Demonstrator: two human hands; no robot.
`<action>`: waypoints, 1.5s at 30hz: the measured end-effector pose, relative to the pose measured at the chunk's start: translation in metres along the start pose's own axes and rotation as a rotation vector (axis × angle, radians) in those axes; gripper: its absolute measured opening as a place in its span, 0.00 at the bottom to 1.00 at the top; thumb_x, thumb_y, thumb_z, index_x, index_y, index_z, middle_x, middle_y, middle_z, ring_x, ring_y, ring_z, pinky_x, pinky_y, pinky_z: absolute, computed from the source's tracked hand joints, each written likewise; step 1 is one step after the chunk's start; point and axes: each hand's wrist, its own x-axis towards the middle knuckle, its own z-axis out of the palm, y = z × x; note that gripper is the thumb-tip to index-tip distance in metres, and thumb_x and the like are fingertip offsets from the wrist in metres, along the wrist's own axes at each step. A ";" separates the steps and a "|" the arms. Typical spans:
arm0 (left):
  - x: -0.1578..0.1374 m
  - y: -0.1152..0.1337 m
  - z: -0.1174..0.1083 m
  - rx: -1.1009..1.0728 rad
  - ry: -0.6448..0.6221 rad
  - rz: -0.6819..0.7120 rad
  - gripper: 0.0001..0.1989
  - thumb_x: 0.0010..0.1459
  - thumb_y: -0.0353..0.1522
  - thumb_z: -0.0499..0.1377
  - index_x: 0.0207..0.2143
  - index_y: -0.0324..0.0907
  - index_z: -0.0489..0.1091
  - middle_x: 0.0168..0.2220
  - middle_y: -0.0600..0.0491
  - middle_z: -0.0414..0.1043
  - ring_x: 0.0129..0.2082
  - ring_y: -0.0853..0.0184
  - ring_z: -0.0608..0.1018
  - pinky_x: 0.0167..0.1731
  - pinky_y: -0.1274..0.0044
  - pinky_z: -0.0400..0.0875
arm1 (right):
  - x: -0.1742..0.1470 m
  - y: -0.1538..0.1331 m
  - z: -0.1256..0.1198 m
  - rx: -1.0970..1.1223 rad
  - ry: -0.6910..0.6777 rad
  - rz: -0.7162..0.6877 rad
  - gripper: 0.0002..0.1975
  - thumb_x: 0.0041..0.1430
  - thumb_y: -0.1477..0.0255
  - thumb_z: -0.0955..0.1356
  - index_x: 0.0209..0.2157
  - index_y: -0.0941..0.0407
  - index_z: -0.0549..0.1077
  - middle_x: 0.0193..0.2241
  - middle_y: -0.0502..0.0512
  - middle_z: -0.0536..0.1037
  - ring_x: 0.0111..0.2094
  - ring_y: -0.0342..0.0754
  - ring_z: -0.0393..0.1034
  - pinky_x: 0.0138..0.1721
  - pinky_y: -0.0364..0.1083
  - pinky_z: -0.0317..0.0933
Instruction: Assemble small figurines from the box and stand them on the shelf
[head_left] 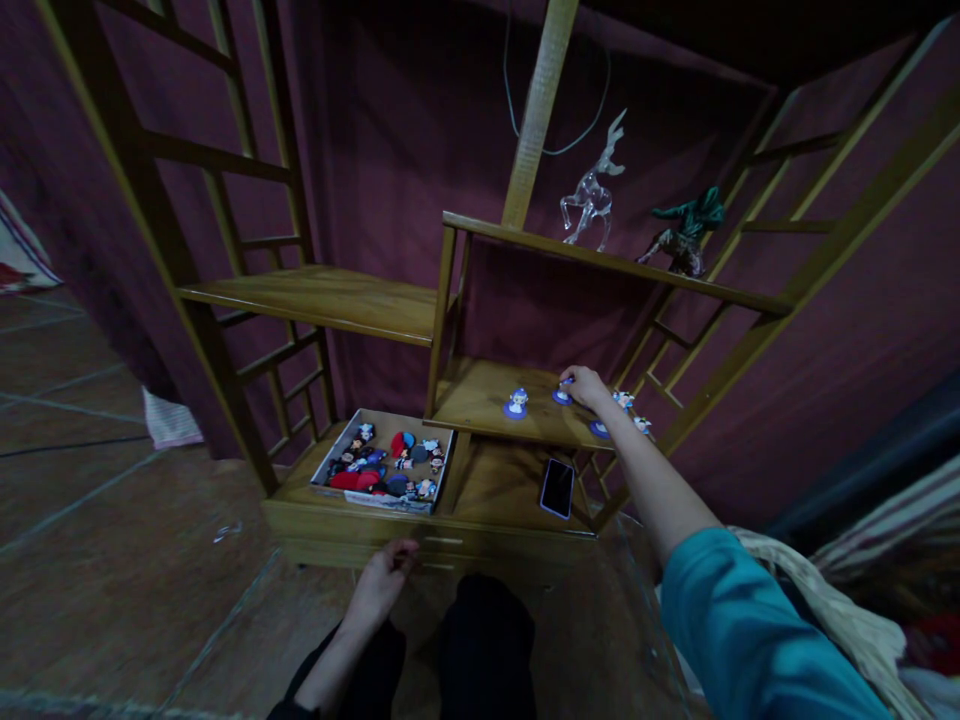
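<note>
My right hand (pixel 589 388) reaches onto the middle shelf, its fingers closed on a small figurine (pixel 562 392) with a purple round base. To its left, a similar white and purple figurine (pixel 516 402) stands upright on its own base. More small figurines (pixel 624 399) are at the shelf's right end, partly hidden by my right forearm. Low in front of the drawers hangs my left hand (pixel 381 582), loosely curled with fingers a little apart and nothing visible in it. A shallow cardboard box (pixel 384 425) on the lower left holds several figurines and red, blue and dark pieces.
A phone (pixel 557 488) lies on the lower shelf, below the middle shelf (pixel 480 385). Higher up stand a clear deer statuette (pixel 592 195) and a green-topped figure (pixel 686 232). Wooden uprights and lattice sides frame the unit. My knees (pixel 486 640) are close to the drawers.
</note>
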 end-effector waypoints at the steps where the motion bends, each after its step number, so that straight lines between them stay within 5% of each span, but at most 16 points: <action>1: 0.000 0.001 0.000 -0.002 -0.002 0.004 0.13 0.42 0.38 0.57 0.29 0.40 0.72 0.22 0.52 0.72 0.28 0.62 0.75 0.27 0.75 0.67 | -0.001 -0.001 -0.001 -0.005 -0.007 -0.002 0.11 0.45 0.76 0.67 0.34 0.55 0.75 0.32 0.53 0.77 0.33 0.44 0.70 0.35 0.40 0.59; 16: -0.001 0.000 0.004 -0.056 0.022 -0.006 0.12 0.41 0.38 0.58 0.28 0.39 0.72 0.24 0.51 0.73 0.29 0.63 0.74 0.29 0.75 0.67 | -0.011 -0.004 -0.011 -0.010 -0.067 -0.063 0.21 0.46 0.73 0.69 0.46 0.56 0.71 0.40 0.59 0.76 0.41 0.50 0.70 0.42 0.45 0.60; 21: -0.002 -0.005 -0.003 -0.213 0.105 -0.032 0.15 0.39 0.40 0.59 0.28 0.38 0.71 0.23 0.52 0.72 0.27 0.65 0.73 0.27 0.76 0.66 | -0.070 -0.023 -0.030 0.271 0.256 -0.105 0.21 0.50 0.65 0.67 0.47 0.55 0.69 0.43 0.59 0.74 0.42 0.52 0.69 0.45 0.51 0.61; 23: -0.001 -0.007 -0.009 -0.320 0.153 -0.054 0.16 0.38 0.40 0.60 0.29 0.38 0.71 0.23 0.53 0.71 0.25 0.66 0.73 0.26 0.76 0.65 | -0.114 -0.039 -0.023 0.525 0.249 -0.159 0.18 0.52 0.63 0.65 0.45 0.54 0.70 0.41 0.58 0.75 0.41 0.51 0.70 0.43 0.51 0.63; 28: 0.018 0.000 -0.031 -0.632 0.361 -0.139 0.16 0.34 0.38 0.63 0.26 0.37 0.69 0.23 0.53 0.70 0.23 0.70 0.71 0.26 0.77 0.64 | -0.212 -0.086 0.057 0.964 -0.427 -0.186 0.15 0.52 0.61 0.66 0.41 0.52 0.73 0.39 0.56 0.77 0.40 0.51 0.71 0.40 0.50 0.66; 30: 0.034 0.007 -0.040 -0.687 0.409 -0.110 0.15 0.34 0.35 0.64 0.27 0.36 0.69 0.22 0.53 0.70 0.22 0.70 0.71 0.25 0.78 0.64 | -0.230 -0.104 0.101 1.000 -0.526 -0.149 0.15 0.52 0.61 0.66 0.39 0.53 0.73 0.37 0.56 0.77 0.39 0.51 0.71 0.40 0.50 0.65; 35: 0.080 0.019 -0.060 -0.883 0.510 -0.089 0.11 0.38 0.27 0.61 0.29 0.35 0.70 0.25 0.50 0.72 0.23 0.71 0.73 0.26 0.78 0.65 | -0.217 -0.136 0.191 0.960 -0.522 -0.142 0.12 0.52 0.63 0.65 0.35 0.54 0.74 0.33 0.54 0.78 0.36 0.50 0.72 0.40 0.49 0.64; 41: 0.119 0.002 -0.086 -1.090 0.677 -0.160 0.09 0.43 0.20 0.57 0.30 0.35 0.68 0.24 0.51 0.71 0.20 0.74 0.73 0.23 0.81 0.67 | -0.162 -0.162 0.259 0.775 -0.381 -0.151 0.09 0.53 0.69 0.63 0.33 0.52 0.74 0.32 0.51 0.78 0.35 0.49 0.72 0.40 0.49 0.65; 45: 0.132 0.003 -0.098 -1.284 0.549 -0.349 0.12 0.47 0.17 0.53 0.33 0.36 0.67 0.25 0.51 0.71 0.22 0.75 0.74 0.21 0.84 0.68 | -0.138 -0.191 0.292 0.624 -0.327 -0.196 0.11 0.53 0.73 0.61 0.34 0.52 0.74 0.34 0.52 0.78 0.37 0.49 0.72 0.42 0.49 0.64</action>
